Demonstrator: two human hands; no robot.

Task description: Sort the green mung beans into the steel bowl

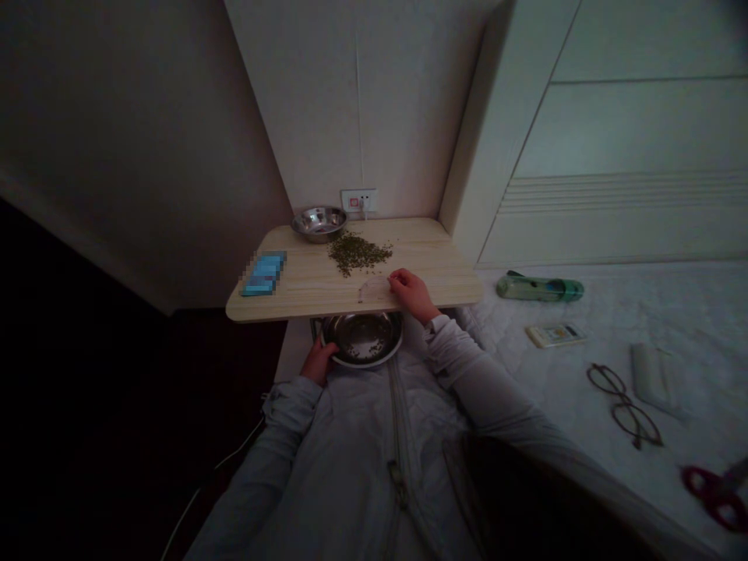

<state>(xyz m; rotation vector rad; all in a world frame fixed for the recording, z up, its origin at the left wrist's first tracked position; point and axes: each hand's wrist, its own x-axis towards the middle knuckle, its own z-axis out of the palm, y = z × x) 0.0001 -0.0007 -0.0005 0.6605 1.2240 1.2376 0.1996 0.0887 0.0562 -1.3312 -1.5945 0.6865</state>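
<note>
My left hand (319, 361) grips the left rim of a steel bowl (393, 349) just below the table's front edge, its thumb over the rim. A few small dark bits (374, 351) lie inside that bowl. Over the front of the small wooden table (304, 292), my right hand (411, 292) is closed in a pinch on a clear plastic piece (374, 289) with a curved edge; its exact kind is unclear. Just beyond it spreads a loose pile of small green-brown grains (358, 253), perhaps beans.
A second steel bowl (319, 225) stands at the table's back left, near a wall socket (359, 200). A blue pixelated item (264, 273) lies at left. On the bed (496, 351) are a green bottle (541, 287), a phone (555, 335), glasses (624, 405) and red-handled scissors (716, 495).
</note>
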